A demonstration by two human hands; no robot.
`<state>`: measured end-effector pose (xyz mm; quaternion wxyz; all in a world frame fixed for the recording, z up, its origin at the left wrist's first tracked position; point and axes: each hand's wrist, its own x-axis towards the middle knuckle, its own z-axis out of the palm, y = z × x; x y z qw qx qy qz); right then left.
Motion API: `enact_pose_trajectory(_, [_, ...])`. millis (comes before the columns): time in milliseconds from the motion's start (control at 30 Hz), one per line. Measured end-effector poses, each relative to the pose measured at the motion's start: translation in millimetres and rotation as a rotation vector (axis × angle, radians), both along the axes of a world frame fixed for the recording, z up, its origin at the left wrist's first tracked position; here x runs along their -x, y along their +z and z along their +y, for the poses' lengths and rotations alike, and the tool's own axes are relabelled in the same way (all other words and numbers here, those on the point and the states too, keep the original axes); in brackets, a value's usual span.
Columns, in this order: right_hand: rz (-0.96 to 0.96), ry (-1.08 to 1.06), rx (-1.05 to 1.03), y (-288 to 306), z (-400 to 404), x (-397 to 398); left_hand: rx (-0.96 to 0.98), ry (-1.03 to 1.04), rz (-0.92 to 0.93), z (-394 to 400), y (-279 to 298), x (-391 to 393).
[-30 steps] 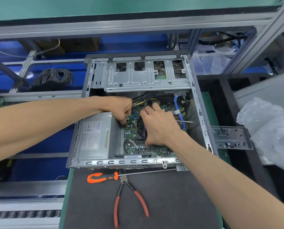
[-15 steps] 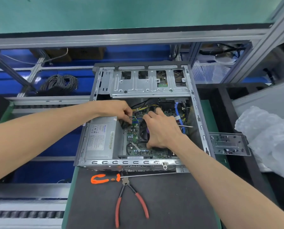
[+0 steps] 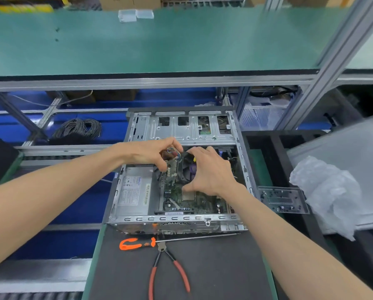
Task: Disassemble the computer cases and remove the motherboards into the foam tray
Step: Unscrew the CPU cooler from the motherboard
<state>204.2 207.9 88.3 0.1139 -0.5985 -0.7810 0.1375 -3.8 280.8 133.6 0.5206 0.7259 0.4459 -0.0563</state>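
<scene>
Tilting the stiff, fragile motherboard (image 3: 177, 191) from the computer case (image 3: 181, 219), you are gripping its edges with left hand (image 3: 151, 154) and right hand (image 3: 211, 172).

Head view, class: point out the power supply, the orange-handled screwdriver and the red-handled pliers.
power supply (image 3: 134, 190), head view, on its labelled top face.
orange-handled screwdriver (image 3: 130, 244), head view, on its orange handle.
red-handled pliers (image 3: 182, 276), head view, on the right red handle.

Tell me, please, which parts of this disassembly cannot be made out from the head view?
- Motherboard centre: hidden by the right hand.
- What the left hand pinches: its fingers cover it; wires or board edge, unclear.
- Power supply label: too small.
- Black foam tray contents: mostly hidden by a grey panel and white wrap.
</scene>
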Motion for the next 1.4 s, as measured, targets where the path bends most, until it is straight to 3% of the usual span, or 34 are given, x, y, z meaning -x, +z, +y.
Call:
enact_pose_trajectory(300, [0.354,-0.133,-0.011,58.2,-5.0,-12.5,-0.483,-0.055,-0.044,-19.9,40.9,-22.4])
enact_pose_trajectory(500, [0.434,-0.126,0.014,84.7,-11.1,-28.1,-0.65,-0.055,-0.016,-26.0,75.8,-42.2])
enact_pose_trajectory(833, [0.469,-0.12,0.143,127.5,-9.6,-95.3,-0.736,0.034,-0.069,-24.5,91.7,-85.5])
enact_pose_trajectory(967, [0.439,-0.189,0.081,144.5,-2.1,-122.0,-0.715,0.064,-0.118,-26.7,77.7,-115.8])
enact_pose_trajectory(1400, [0.299,-0.303,0.058,135.5,-13.0,-208.6,-0.63,-0.162,-0.139,-68.3,32.8,-272.4])
